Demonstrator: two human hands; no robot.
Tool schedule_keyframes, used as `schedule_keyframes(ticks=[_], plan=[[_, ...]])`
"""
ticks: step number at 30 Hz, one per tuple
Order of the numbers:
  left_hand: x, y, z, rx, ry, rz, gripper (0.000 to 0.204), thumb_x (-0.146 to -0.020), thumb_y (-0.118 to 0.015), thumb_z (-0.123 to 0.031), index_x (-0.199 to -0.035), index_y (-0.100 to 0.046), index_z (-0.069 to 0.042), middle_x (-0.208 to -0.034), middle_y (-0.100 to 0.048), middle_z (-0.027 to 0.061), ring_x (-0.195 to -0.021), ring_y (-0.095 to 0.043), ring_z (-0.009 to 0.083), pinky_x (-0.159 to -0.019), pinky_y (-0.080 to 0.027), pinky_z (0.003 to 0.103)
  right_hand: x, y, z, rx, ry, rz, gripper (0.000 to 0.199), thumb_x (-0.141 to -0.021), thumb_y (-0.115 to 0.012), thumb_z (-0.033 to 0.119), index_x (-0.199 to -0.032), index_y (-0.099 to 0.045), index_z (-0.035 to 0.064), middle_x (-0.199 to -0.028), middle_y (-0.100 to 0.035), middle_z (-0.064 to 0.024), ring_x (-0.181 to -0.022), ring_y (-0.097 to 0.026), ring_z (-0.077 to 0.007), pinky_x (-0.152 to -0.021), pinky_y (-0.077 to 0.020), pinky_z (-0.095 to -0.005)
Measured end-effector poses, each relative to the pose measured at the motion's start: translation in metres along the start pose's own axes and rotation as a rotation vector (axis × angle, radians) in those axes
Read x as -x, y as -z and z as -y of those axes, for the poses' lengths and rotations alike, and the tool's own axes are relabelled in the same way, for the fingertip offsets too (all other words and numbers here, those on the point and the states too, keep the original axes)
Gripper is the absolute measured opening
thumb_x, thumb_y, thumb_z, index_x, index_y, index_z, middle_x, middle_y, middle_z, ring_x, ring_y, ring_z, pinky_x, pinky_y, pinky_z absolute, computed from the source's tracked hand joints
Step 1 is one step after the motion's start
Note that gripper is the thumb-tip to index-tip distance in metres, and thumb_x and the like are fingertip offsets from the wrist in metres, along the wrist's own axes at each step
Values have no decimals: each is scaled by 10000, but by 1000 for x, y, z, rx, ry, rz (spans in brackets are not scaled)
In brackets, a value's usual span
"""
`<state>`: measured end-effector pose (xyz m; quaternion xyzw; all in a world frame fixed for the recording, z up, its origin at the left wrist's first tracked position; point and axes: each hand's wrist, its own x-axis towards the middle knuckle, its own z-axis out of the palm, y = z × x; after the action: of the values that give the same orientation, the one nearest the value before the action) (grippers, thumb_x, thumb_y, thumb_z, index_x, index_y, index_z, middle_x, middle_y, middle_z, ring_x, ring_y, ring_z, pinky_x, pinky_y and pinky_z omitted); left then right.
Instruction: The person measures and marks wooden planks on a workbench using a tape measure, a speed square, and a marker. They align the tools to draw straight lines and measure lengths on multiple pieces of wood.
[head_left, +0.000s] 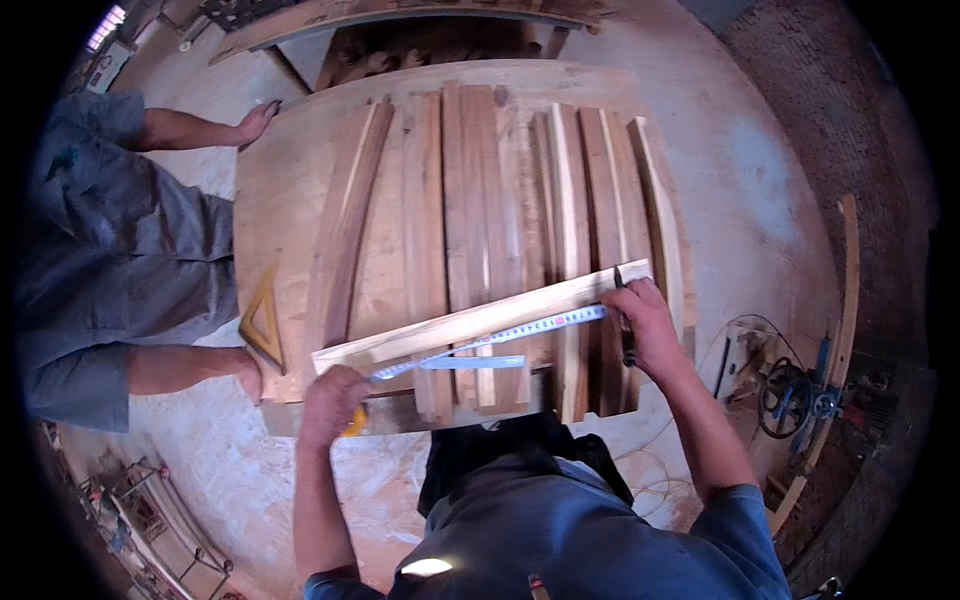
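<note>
Looking down through the head camera, I see the plywood table [290, 170] filling the middle of the view, pale and dusty, with a row of long wooden slats [480, 200] lying side by side on it, running away from me. Some are dark, some light, and the outer ones look bowed, though the lens bends the edges too.

At the left a second person in grey work clothes [110, 250] stands against the table, one hand [255, 120] resting on its far left edge, the other [245, 372] at the near left corner beside a wooden triangle square [264, 325] that lies on the board.

Across the slats, slanting up from left to right, lies a light wooden batten [480, 315]. Just beside its near edge runs the tape measure blade [500, 335], stretched out along it.

My left hand [330, 400] is at the near left end of the batten, fingers curled shut around the yellow tape measure case [355, 420], most of which the hand hides. My right hand [645, 320] sits on the right end of the batten, fingers bent and pressed down over the end of the tape, with a dark pencil [625, 320] clamped in them, its tip up at the batten's far edge.
</note>
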<state>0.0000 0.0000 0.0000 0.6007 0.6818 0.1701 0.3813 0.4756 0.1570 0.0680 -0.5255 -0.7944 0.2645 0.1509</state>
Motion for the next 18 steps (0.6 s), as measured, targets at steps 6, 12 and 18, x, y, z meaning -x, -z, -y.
schedule_keyframes(ticks=[6, 12, 18], plan=[[10, -70, -61, 272, -180, 152, 189, -879, -737, -203, -1013, -718, -72, -879, -667, 119, -800, -654, 295, -711, -537, 386, 36, -40, 43, -7, 210, 139, 222, -753, -658, 64, -969, -665, 117, -838, -547, -106, -860, -554, -323, -742, -447, -430], [-12, -135, -121, 74, -252, 197, 302, -942, -618, -377, -895, -690, -88, -904, -663, 124, -849, -653, 355, -740, -535, 474, 49, -79, 80, -189, 212, 164, 298, -769, -731, 29, -1046, -637, 85, -982, -627, -131, -920, -591, -352, -771, -488, -434], [-24, -149, -113, -84, -120, 89, 360, -925, -638, -414, -855, -675, -63, -878, -660, 154, -837, -664, 356, -733, -547, 481, 63, -67, 48, -200, 118, 39, 360, -768, -744, -28, -1097, -634, 68, -1056, -665, -147, -961, -613, -362, -790, -510, -433]])
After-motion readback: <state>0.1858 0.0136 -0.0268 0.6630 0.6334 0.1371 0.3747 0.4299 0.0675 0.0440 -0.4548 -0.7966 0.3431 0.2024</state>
